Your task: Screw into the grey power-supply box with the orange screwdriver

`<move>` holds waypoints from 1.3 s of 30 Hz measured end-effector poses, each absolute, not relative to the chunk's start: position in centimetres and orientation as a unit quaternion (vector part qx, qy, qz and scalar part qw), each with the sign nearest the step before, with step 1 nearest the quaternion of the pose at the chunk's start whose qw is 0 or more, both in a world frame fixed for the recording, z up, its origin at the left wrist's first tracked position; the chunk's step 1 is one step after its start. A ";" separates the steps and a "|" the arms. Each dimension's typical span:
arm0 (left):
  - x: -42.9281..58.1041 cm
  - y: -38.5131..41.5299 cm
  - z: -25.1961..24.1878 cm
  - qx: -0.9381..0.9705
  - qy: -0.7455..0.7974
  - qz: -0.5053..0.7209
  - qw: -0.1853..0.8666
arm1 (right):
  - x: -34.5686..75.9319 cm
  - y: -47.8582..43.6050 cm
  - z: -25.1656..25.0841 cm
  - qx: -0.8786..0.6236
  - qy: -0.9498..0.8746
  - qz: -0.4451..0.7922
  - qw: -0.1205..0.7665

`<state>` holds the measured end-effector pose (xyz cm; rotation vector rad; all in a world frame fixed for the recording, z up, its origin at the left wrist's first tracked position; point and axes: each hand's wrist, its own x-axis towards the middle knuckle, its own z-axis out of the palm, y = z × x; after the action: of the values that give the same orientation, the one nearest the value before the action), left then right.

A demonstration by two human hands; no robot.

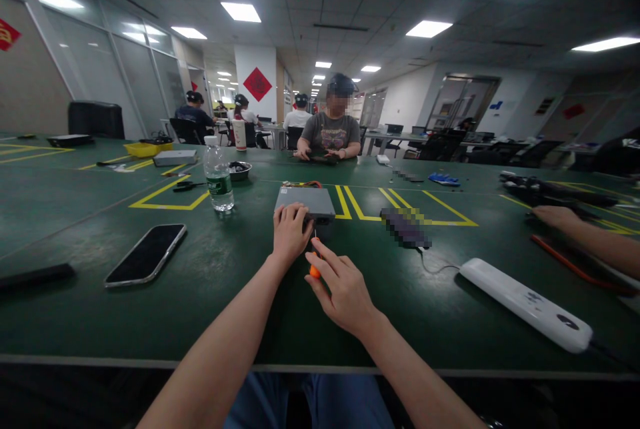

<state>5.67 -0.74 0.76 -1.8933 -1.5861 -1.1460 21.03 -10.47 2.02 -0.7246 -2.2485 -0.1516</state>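
Note:
A grey metal computer power supply (313, 201) lies flat on the green table, coloured wires showing at its far side. My left hand (290, 232) grips its near left corner, with fingers bent over the top and the thumb at the front face. In my right hand (345, 285) is a screwdriver (315, 265) with an orange handle, pinched between thumb and fingers. Its thin shaft points away from me at the front face of the power supply; whether the tip sits in a screw is too small to tell.
A phone (146, 255) and a water bottle (219, 175) stand left, near a metal bowl (240, 171). To the right are a white power strip (525, 302) and a blurred dark device (405, 227). Another person's arm (590, 235) reaches in from the right; a person (333, 125) sits opposite.

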 end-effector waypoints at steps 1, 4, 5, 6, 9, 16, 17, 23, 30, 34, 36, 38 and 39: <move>5.7 -0.8 0.8 -0.680 -0.570 -0.411 0.208 | 21.0 -10.4 1.9 -0.285 -0.877 -0.056 0.382; 5.7 -0.7 0.7 -0.680 -0.569 -0.412 0.210 | 21.0 -10.1 1.6 -0.285 -0.876 -0.038 0.387; 5.7 -0.7 0.7 -0.680 -0.568 -0.412 0.210 | 21.0 -10.1 1.6 -0.285 -0.877 -0.032 0.384; 5.7 -0.7 0.7 -0.680 -0.568 -0.413 0.210 | 21.1 -10.1 1.6 -0.284 -0.880 -0.027 0.379; 5.7 -0.6 0.7 -0.679 -0.567 -0.417 0.209 | 21.3 -10.2 1.9 -0.280 -0.892 -0.020 0.355; 5.8 -0.5 0.7 -0.681 -0.565 -0.416 0.208 | 21.2 -10.5 2.1 -0.270 -0.906 -0.022 0.325; 5.8 -0.5 0.7 -0.682 -0.565 -0.415 0.209 | 21.1 -10.4 2.1 -0.269 -0.907 -0.022 0.324; 5.7 -0.6 0.7 -0.683 -0.562 -0.417 0.211 | 20.9 -10.1 1.6 -0.285 -0.895 -0.007 0.343; 5.7 -0.4 0.5 -0.685 -0.561 -0.411 0.215 | 21.1 -10.5 2.2 -0.264 -0.904 -0.004 0.335; 5.7 -0.4 0.5 -0.683 -0.561 -0.414 0.217 | 21.1 -10.2 1.9 -0.266 -0.893 -0.010 0.363; 5.7 -0.5 0.6 -0.681 -0.562 -0.416 0.217 | 21.2 -10.1 1.6 -0.272 -0.882 -0.007 0.385; 5.8 -0.6 0.6 -0.680 -0.562 -0.418 0.215 | 21.3 -10.0 1.5 -0.277 -0.872 -0.002 0.404; 5.8 -0.6 0.7 -0.681 -0.561 -0.419 0.214 | 21.3 -10.1 1.5 -0.277 -0.869 0.000 0.409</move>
<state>5.80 -0.58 0.65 -1.8891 -1.5572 -1.1627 21.31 -10.10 1.50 -0.6977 -2.1895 -0.0009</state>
